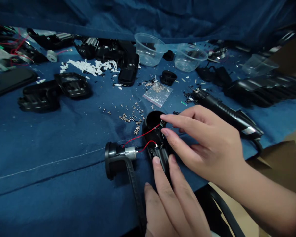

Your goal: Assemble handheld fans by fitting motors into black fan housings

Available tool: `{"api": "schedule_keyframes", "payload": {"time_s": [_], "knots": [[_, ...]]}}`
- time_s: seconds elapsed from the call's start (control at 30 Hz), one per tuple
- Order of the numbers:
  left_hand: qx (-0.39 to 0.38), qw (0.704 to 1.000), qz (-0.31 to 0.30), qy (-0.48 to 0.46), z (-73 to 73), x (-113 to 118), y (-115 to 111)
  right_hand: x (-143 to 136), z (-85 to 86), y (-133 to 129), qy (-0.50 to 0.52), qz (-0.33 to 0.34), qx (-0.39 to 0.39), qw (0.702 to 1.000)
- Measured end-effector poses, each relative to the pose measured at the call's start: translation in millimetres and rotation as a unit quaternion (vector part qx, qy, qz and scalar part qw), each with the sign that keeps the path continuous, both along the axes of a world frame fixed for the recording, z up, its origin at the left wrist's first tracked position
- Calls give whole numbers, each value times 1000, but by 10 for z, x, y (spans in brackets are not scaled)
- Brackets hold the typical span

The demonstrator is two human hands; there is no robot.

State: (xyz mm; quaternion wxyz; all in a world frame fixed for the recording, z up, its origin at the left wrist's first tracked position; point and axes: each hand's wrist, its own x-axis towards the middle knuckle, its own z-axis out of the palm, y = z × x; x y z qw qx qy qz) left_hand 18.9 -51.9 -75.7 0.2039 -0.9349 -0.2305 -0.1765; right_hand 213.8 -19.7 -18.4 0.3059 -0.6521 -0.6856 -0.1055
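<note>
A black plastic housing (148, 131) with a round opening lies near the cloth's front edge. My left hand (171, 197) rests over its lower part, with fingertips pressing on it. Thumb and index finger of my right hand (199, 135) are at the rim of the opening, around a small dark part (162, 123) with a red wire (140, 135) running from it. To the left of the housing lies a black round piece (111, 160) with a silver motor (130, 153). A second, short red wire joins the motor to a metal contact in the housing.
Small screws (128, 118) lie scattered behind the housing, near a clear bag (158, 93). A black electric screwdriver (227, 113) is at the right. Clear cups (149, 54), white pieces (93, 66), black housings (39, 95) and a phone (11, 80) stand or lie farther back.
</note>
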Motion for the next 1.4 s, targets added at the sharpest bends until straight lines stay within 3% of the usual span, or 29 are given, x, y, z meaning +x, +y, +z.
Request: {"api": "schedule_keyframes", "payload": {"time_s": [0.1,0.17,0.27,0.33,0.5,0.67,0.97,1.17,1.4], "knots": [[-38,998,45,-31,-59,105,-128,-17,37,18,-31,2,-16,999],[-79,986,122,-78,-102,275,-294,-36,58,5,-26,-10,-25,999],[-150,933,278,-171,-136,563,-538,-73,63,-33,-4,-31,-15,999],[-179,915,304,-197,-131,666,-616,-92,46,-52,17,-37,-3,999],[-159,941,243,-174,-99,598,-572,-103,-18,-53,41,-41,11,998],[-186,921,292,-181,-103,628,-595,-100,-52,-60,34,-39,23,998],[-213,915,280,-197,-115,666,-618,-101,-47,-29,54,-6,21,998],[-195,917,292,-192,-118,691,-626,-83,-56,-40,64,-35,4,997],[-200,916,311,-157,-111,689,-657,54,-45,-41,101,40,-25,994]]}}
